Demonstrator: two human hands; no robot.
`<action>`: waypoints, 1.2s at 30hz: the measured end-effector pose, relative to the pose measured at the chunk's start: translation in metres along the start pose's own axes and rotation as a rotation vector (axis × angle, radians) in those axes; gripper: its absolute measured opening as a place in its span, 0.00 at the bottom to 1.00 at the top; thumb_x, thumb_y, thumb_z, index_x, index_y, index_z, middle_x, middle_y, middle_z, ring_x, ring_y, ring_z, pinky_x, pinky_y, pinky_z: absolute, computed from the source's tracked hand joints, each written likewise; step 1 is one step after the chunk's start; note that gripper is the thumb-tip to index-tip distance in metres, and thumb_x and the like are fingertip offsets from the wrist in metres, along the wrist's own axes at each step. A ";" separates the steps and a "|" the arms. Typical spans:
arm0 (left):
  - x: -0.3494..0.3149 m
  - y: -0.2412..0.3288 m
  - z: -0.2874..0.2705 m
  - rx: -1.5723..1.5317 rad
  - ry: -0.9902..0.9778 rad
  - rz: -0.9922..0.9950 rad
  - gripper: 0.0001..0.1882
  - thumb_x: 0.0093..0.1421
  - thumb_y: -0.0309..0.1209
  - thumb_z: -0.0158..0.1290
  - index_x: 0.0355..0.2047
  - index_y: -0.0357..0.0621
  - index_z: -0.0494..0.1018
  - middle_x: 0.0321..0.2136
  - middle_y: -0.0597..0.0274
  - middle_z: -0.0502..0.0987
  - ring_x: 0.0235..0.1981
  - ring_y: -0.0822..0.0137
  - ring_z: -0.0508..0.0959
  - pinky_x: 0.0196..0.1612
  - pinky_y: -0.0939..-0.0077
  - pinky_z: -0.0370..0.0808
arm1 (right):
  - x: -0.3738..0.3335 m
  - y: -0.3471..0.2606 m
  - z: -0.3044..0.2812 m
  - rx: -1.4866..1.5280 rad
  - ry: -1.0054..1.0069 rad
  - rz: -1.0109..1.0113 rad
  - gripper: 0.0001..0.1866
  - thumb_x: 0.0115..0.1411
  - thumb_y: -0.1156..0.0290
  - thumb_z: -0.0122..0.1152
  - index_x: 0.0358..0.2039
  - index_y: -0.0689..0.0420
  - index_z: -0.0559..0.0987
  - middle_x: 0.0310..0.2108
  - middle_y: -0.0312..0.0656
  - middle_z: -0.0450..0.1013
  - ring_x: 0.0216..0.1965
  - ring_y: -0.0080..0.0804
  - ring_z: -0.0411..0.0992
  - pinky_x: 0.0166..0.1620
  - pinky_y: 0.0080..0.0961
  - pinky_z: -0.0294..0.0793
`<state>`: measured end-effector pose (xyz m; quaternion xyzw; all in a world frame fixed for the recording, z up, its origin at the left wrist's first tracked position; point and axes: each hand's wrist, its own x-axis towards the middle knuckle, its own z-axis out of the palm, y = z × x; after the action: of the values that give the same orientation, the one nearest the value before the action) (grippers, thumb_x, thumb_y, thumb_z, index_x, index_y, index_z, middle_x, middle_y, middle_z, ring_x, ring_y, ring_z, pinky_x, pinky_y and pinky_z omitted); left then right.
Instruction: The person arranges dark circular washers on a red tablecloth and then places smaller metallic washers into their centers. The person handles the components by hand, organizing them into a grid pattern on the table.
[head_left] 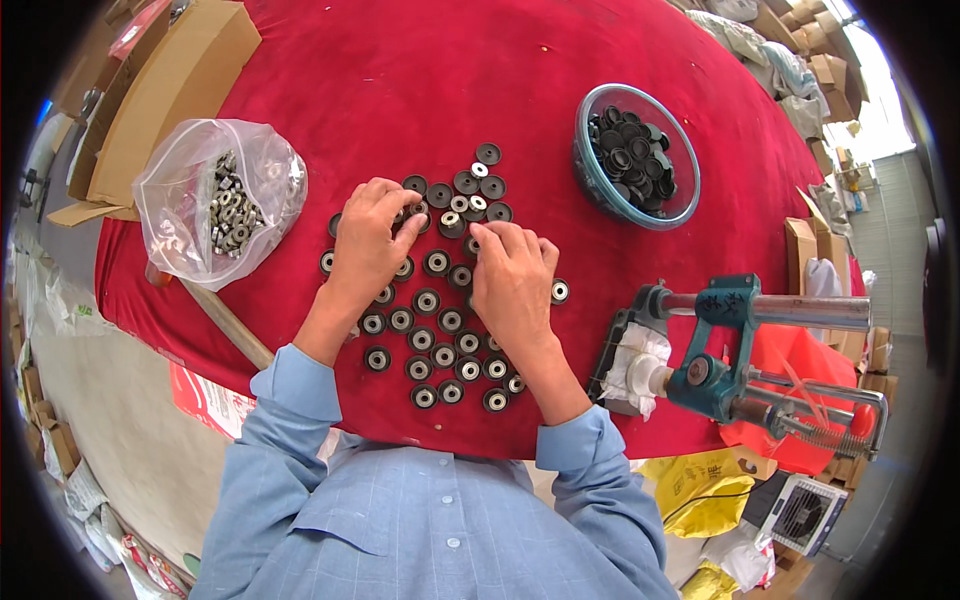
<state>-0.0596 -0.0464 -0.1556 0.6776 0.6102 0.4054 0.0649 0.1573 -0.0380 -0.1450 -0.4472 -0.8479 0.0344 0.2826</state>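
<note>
Many small black round wheels with metal centres, like bearings in black caps, are spread over the red cloth between my hands. At the far side of the cluster, my left hand has its thumb and fingertips closed on one of these wheels. Opposite it, my right hand pinches at another wheel beside its fingertips, partly hidden by them. Beyond and between the hands lie black caps without metal centres, and a few bearings rest on or next to such caps.
A clear plastic bag of metal bearings stands at the left, near an open cardboard box and a hammer handle. A bowl of black caps is at the far right. A green hand press stands at the near right.
</note>
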 end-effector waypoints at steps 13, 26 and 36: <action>-0.016 0.005 -0.006 0.221 -0.062 0.250 0.14 0.60 0.25 0.68 0.47 0.40 0.86 0.41 0.62 0.81 0.43 0.58 0.80 0.48 0.57 0.76 | 0.008 -0.006 0.020 -0.149 -0.020 -0.133 0.19 0.60 0.75 0.66 0.53 0.59 0.85 0.52 0.39 0.78 0.52 0.35 0.76 0.61 0.46 0.65; -0.033 0.011 -0.013 0.250 -0.136 0.185 0.21 0.62 0.24 0.64 0.57 0.39 0.82 0.51 0.57 0.80 0.54 0.56 0.80 0.57 0.55 0.74 | 0.011 -0.004 0.024 -0.117 -0.020 -0.173 0.20 0.61 0.74 0.65 0.54 0.59 0.85 0.56 0.39 0.78 0.54 0.34 0.78 0.63 0.46 0.66; -0.036 0.010 -0.013 0.220 -0.135 0.136 0.22 0.63 0.24 0.63 0.58 0.38 0.81 0.52 0.57 0.79 0.54 0.56 0.80 0.57 0.55 0.74 | 0.006 -0.009 0.024 -0.148 -0.046 -0.207 0.22 0.59 0.75 0.66 0.55 0.60 0.85 0.57 0.40 0.79 0.56 0.34 0.77 0.66 0.49 0.65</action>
<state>-0.0572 -0.0855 -0.1584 0.7462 0.5977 0.2931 0.0032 0.1357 -0.0337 -0.1595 -0.3759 -0.8961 -0.0472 0.2313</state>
